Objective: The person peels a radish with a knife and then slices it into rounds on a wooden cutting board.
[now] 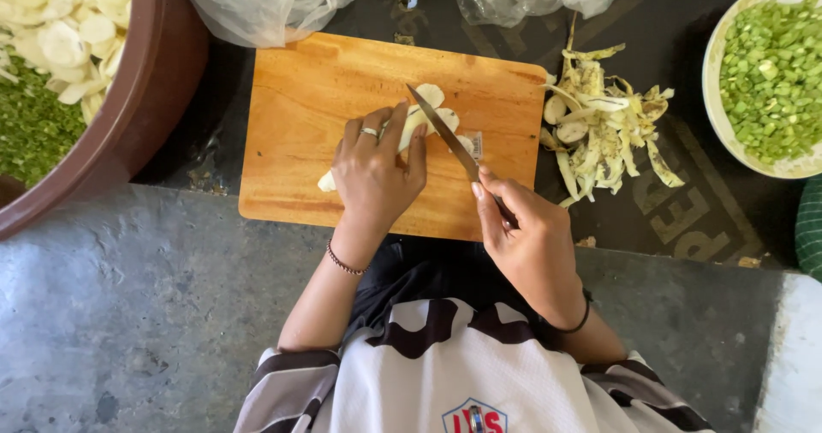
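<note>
On the wooden cutting board (317, 125), the left hand (374, 172) pressed curled fingers over a peeled pale vegetable (417, 121) to steady it, while the right hand (522, 236) gripped a knife (445, 138), blade angled across its end; peelings (599, 125) lay right of the board

The left hand (375, 174) presses a pale peeled vegetable (409, 129) down on the wooden cutting board (295, 116). The right hand (531, 245) holds a knife (445, 135), its blade just beside the left fingers. White slices (432, 97) lie past the blade. Peels (599, 125) sit right of the board.
</note>
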